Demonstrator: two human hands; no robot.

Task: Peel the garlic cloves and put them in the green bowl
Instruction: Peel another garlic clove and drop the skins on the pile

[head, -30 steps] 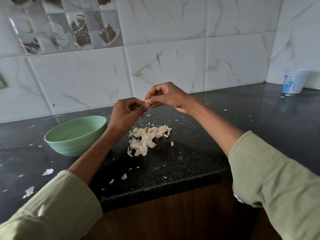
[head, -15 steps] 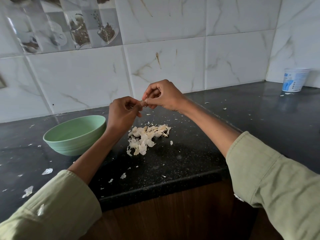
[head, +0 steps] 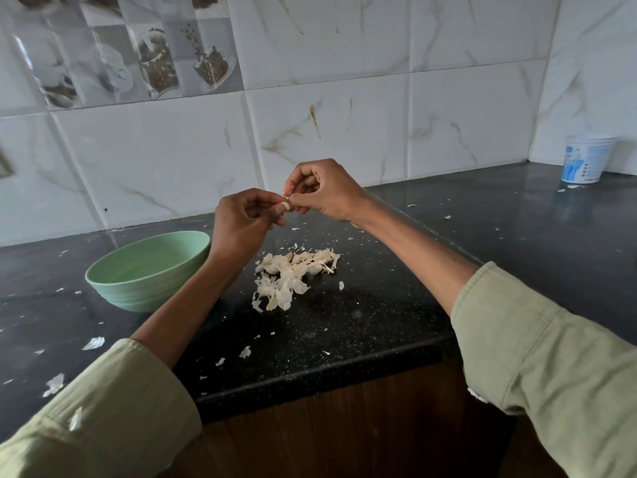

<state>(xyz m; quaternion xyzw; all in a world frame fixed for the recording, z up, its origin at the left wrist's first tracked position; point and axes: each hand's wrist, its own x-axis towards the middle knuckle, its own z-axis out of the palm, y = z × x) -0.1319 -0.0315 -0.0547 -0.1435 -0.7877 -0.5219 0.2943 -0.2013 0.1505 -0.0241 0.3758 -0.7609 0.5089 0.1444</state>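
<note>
A small pale garlic clove [head: 285, 205] is held in the air between both hands, above the black counter. My left hand [head: 241, 225] pinches it from the left, and my right hand [head: 322, 193] pinches at its right end with thumb and fingertips. Most of the clove is hidden by the fingers. The green bowl [head: 148, 270] stands on the counter to the left, below my left hand; what I see of its inside holds nothing. A heap of garlic cloves and papery skins [head: 291, 277] lies on the counter under the hands.
Skin flakes [head: 93, 343] are scattered over the black counter [head: 379, 305], whose front edge runs just before my sleeves. A white plastic tub [head: 586, 160] stands at the far right corner. The tiled wall closes the back.
Both hands stay together on the clove and have shifted only slightly; the right hand's fingers have worked a little at the clove's end. Bowl and heap are unmoved.
</note>
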